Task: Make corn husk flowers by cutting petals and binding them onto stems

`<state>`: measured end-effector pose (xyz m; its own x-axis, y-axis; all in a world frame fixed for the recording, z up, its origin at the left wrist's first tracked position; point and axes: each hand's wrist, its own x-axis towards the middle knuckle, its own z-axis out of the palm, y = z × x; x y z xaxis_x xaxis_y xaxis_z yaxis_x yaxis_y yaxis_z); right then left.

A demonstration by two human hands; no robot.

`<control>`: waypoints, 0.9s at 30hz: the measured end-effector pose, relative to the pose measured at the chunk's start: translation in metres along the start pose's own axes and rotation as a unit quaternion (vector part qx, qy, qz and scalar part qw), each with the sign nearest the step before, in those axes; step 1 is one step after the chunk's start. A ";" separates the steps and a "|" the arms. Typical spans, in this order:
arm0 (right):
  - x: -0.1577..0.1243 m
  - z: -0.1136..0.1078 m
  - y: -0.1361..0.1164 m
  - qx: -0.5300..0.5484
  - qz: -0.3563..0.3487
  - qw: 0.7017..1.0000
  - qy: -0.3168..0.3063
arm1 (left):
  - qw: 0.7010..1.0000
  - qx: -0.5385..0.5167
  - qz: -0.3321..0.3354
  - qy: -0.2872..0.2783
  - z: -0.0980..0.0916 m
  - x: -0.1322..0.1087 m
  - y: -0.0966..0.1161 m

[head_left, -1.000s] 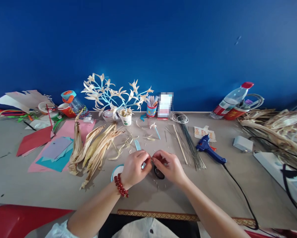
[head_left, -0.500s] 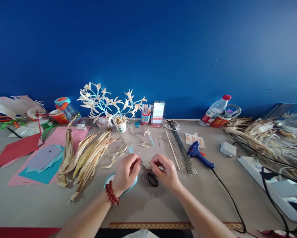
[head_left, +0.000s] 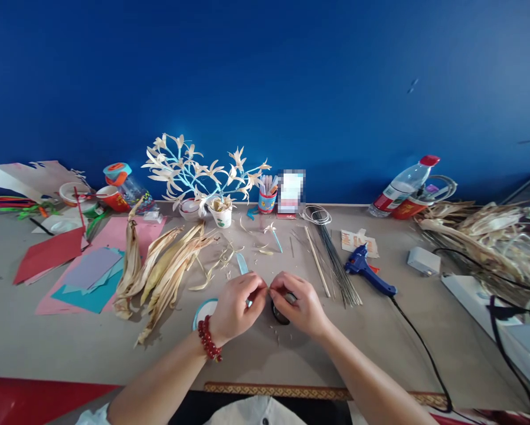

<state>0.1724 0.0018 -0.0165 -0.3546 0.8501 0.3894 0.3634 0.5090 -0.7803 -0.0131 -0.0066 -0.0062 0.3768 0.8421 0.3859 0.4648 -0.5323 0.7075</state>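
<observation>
Hands meet at the middle of the worktop (head_left: 92,348), near its front edge. On my feed the left hand (head_left: 236,307), with a red bead bracelet (head_left: 209,338) at the wrist, and the right hand (head_left: 304,308) each have the grip pinched tight, thumb against forefinger, on one tiny piece (head_left: 268,289) held between them; it is too small for me to tell what it is. A blue strip (head_left: 242,264) runs along the worktop into the left hand, a tape roll (head_left: 203,308) lies just beside that wrist, and black-handled scissors (head_left: 281,316) lie partly under the right hand. Along the back edge, a white paper cup (head_left: 223,216) holds pale husk scraps, with a small bowl (head_left: 189,208) touching it; I cannot tell which of them the blue-stemmed flower branch (head_left: 194,171) stands in. A patterned cup (head_left: 267,202) holds upright sticks. Far right, a red-capped bottle (head_left: 402,184) leans tilted against a red cup (head_left: 409,208).
</observation>
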 end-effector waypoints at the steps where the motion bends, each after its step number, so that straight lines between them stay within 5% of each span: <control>1: 0.000 0.000 0.000 -0.003 0.000 1.000 -0.005 | 1.000 0.012 0.009 -0.001 0.001 0.000 0.000; 17: 0.004 -0.014 0.001 -0.036 0.064 0.994 0.085 | 0.994 0.055 0.034 0.091 0.005 -0.004 0.004; 22: 0.002 -0.006 -0.008 0.035 0.019 0.999 0.009 | 0.996 0.051 0.030 0.071 0.005 -0.005 0.004; 27: 0.000 0.005 -0.007 0.005 0.017 1.000 0.019 | 0.996 0.059 0.025 0.058 0.009 -0.006 0.002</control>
<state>0.1654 -0.0028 -0.0140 -0.3095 0.8710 0.3815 0.3649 0.4793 -0.7982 -0.0073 -0.0134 -0.0121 0.3109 0.8147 0.4896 0.5404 -0.5752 0.6140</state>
